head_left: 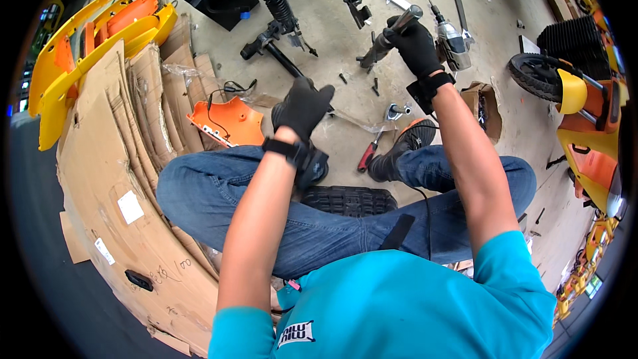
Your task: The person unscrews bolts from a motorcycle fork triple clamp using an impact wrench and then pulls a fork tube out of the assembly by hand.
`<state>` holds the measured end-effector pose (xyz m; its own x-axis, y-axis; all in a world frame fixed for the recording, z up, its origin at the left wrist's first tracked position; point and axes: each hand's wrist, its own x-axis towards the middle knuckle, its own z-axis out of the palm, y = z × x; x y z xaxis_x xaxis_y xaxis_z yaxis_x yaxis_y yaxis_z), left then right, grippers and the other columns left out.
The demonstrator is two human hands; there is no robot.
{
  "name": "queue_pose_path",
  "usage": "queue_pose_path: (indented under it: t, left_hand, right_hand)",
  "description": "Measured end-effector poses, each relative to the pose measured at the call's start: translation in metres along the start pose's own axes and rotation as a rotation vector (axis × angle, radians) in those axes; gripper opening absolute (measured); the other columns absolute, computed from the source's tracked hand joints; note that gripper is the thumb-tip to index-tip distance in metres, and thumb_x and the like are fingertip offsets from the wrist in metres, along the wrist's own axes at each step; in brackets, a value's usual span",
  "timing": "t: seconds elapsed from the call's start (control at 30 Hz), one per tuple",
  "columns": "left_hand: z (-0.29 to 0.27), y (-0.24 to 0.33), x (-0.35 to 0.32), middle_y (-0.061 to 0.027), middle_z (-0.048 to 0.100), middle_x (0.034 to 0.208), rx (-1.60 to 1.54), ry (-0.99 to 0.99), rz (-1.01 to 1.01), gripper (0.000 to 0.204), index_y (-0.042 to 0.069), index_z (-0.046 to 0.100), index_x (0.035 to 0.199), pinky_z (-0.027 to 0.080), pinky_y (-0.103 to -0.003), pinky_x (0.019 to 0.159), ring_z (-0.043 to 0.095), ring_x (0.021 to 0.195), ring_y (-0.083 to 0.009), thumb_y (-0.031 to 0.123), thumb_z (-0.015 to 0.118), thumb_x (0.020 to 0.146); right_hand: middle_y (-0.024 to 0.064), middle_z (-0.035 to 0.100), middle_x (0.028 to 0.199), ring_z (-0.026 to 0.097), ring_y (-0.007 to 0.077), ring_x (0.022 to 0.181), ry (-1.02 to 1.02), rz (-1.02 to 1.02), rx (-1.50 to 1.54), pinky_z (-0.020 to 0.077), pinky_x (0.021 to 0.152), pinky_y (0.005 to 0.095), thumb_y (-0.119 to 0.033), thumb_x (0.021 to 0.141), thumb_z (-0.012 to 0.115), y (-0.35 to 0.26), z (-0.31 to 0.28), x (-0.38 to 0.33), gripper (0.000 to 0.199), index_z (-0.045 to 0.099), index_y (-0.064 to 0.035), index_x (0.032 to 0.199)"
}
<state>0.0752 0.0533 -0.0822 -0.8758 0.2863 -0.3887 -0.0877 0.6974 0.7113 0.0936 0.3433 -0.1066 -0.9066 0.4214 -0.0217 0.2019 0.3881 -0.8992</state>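
Head view: concrete floor (399, 20) strewn with flattened cardboard (126, 179) and yellow panels (60, 73).

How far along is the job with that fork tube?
Done: loose bolts lie on the floor. In hand: right hand grips a metal fork tube; left hand hovers open, holding nothing. Left: power drill and red-handled tool lie unused.

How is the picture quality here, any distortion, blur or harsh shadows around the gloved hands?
Head view: strong fisheye bending, black corners; even, soft light, faint shadows on the concrete floor. The black-gloved right hand gripping the grey metal bar is slightly soft; the black-gloved left hand reads sharper.
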Motion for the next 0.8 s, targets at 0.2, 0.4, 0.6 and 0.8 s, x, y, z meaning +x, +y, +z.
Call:
queue_pose_path:
  t: [0.2, 0.4, 0.6, 0.8]
  left_hand:
    - [0.056, -0.097, 0.083, -0.0230, 0.069, 0.078, 0.001, -0.123, -0.355, 0.041, -0.006, 0.066, 0.077, 0.051, -0.042, 0.072, 0.067, 0.080, -0.0351, 0.034, 0.070, 0.077]
    - [0.092, -0.110, 0.097, -0.0305, 0.069, 0.099, 0.088, -0.005, -0.485, 0.052, -0.010, 0.067, 0.097, 0.053, -0.043, 0.084, 0.067, 0.100, -0.0425, 0.036, 0.072, 0.072]
    - [0.114, -0.115, 0.107, -0.0279, 0.069, 0.104, 0.117, 0.145, -0.549, 0.062, -0.008, 0.066, 0.102, 0.051, -0.043, 0.090, 0.065, 0.105, -0.0420, 0.045, 0.077, 0.073]
    - [0.115, -0.133, 0.113, -0.0273, 0.070, 0.092, 0.015, 0.156, -0.510, 0.046, -0.009, 0.066, 0.099, 0.052, -0.044, 0.078, 0.068, 0.091, -0.0405, 0.027, 0.075, 0.073]
  right_hand:
    - [0.0109, 0.073, 0.102, 0.069, 0.0213, 0.095, -0.155, -0.064, -0.058, 0.0525, 0.084, 0.0341, -0.022, 0.084, 0.074, -0.006, -0.009, 0.006, 0.038, 0.068, -0.0049, 0.117]
    - [0.0055, 0.068, 0.091, 0.063, 0.0142, 0.085, -0.166, -0.134, -0.094, 0.0517, 0.077, 0.0292, -0.018, 0.084, 0.075, -0.051, -0.030, 0.010, 0.029, 0.067, -0.0031, 0.107]
    - [0.0050, 0.067, 0.104, 0.064, 0.0141, 0.096, -0.195, -0.174, -0.039, 0.0528, 0.084, 0.0283, -0.005, 0.083, 0.071, -0.060, -0.041, 0.012, 0.031, 0.064, -0.0037, 0.113]
    - [0.0039, 0.067, 0.107, 0.063, 0.0123, 0.099, -0.334, -0.004, -0.086, 0.0512, 0.087, 0.0276, -0.005, 0.085, 0.069, -0.082, -0.050, 0.011, 0.029, 0.064, -0.0041, 0.114]
